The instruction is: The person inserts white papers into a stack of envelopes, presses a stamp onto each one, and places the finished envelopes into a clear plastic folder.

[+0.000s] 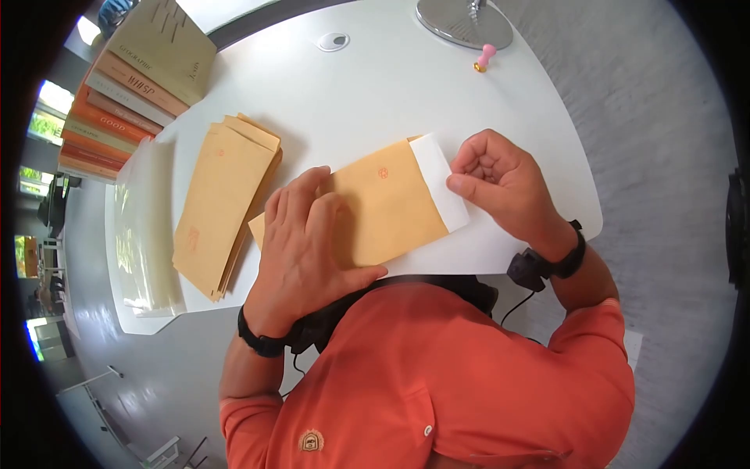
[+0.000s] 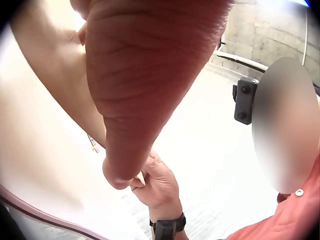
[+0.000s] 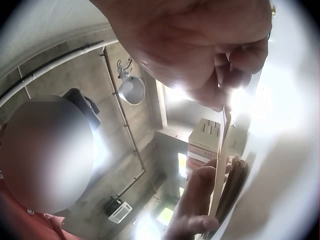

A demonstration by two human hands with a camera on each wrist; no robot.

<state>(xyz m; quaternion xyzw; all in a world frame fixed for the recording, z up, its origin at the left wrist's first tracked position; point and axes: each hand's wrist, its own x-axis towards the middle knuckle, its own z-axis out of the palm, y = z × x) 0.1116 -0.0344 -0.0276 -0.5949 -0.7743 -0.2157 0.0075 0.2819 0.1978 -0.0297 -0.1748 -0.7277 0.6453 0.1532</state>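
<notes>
A tan paper envelope with a small red stamp mark lies in front of the person. Its right end shows a band of white paper. My left hand holds the envelope across its width, thumb along the near edge and bent fingers toward the far edge. With thumb and curled fingers, my right hand pinches the outer edge of the white paper. In the right wrist view the envelope appears edge-on, running from the right fingertips to the left hand. The left thumb fills much of the left wrist view.
A stack of tan envelopes lies to the left, beside a clear plastic sheet. Books stand at the back left. At the far right are a pink-handled stamp and a round metal base. The table's near edge is close by.
</notes>
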